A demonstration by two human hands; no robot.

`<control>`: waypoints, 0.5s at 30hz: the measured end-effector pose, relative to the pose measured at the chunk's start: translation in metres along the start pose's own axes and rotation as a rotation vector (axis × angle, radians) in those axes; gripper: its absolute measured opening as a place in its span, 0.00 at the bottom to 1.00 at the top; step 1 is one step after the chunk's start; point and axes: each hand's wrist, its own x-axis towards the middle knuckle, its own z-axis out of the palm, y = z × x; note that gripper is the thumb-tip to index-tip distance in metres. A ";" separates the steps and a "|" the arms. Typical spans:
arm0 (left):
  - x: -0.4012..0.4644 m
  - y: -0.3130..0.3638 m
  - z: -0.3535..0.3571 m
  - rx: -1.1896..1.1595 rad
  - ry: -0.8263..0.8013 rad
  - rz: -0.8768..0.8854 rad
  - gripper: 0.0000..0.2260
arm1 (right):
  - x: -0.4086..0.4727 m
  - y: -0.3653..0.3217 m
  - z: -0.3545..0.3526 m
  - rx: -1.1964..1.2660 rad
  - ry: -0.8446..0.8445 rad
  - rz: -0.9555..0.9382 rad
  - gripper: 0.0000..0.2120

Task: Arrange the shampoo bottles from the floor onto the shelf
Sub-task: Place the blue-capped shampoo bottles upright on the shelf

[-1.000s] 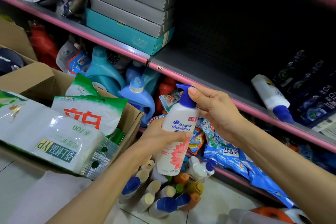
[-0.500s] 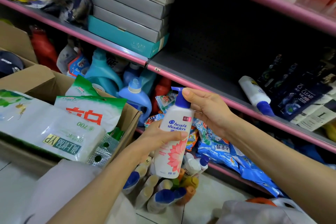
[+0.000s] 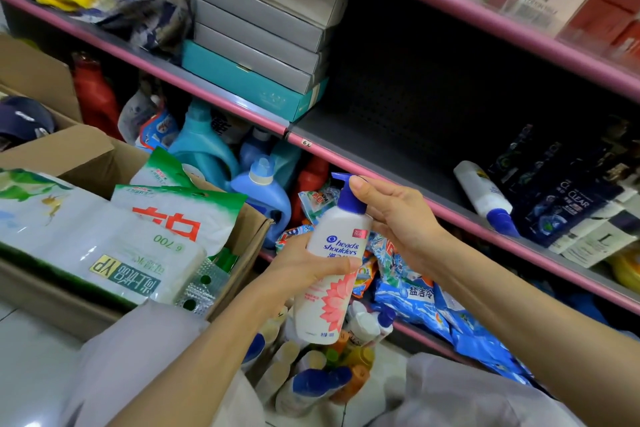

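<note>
A: Little has moved since a second ago: we still hold the bottle (image 3: 332, 263) in both hands, and only our view has tipped up, so more of the top shelf shows.

B: Nearest us, the pile (image 3: 311, 378) of bottles waits on the floor, just under the one we hold. Our left hand (image 3: 304, 267) wraps round the bottle's middle, fingers curled over the label. Our right hand (image 3: 398, 218) pinches at the blue pump (image 3: 348, 198), thumb on its head, fingers behind the neck.

A: How will it handle?

B: We judge it stiff plastic, smooth and a bit slippery, and weighty if full. The waist is the place to grip; the pump may turn or sink, so we wouldn't lift by it.

A: And where does it go?

B: Past our hands, to the right, the grey shelf (image 3: 398, 163) has bare space behind its pink edge. Far right on it, a white bottle (image 3: 485, 194) lies on its side, blue cap toward us, beside dark packs (image 3: 568, 198).

A: Left of us?

B: A carton (image 3: 86, 156) with detergent bags (image 3: 173, 215), well apart from the bare space. Further back, blue jugs (image 3: 207, 142) stand below the shelf and grey boxes (image 3: 263, 35) are stacked on it.
</note>
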 end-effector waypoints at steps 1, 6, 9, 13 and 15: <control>0.002 0.000 0.000 0.002 -0.003 -0.008 0.15 | 0.003 0.001 -0.001 -0.007 -0.006 0.003 0.10; 0.011 0.005 -0.003 -0.011 -0.017 -0.029 0.15 | 0.016 0.008 -0.016 0.049 -0.156 0.073 0.13; 0.018 0.006 -0.002 -0.064 -0.006 -0.045 0.14 | 0.016 0.023 -0.028 0.066 -0.249 0.186 0.18; 0.026 0.004 0.000 -0.131 -0.004 -0.051 0.13 | 0.009 0.046 -0.039 -0.068 -0.301 0.229 0.17; 0.029 0.002 0.001 -0.134 -0.022 -0.067 0.17 | 0.008 0.050 -0.041 -0.045 -0.291 0.254 0.17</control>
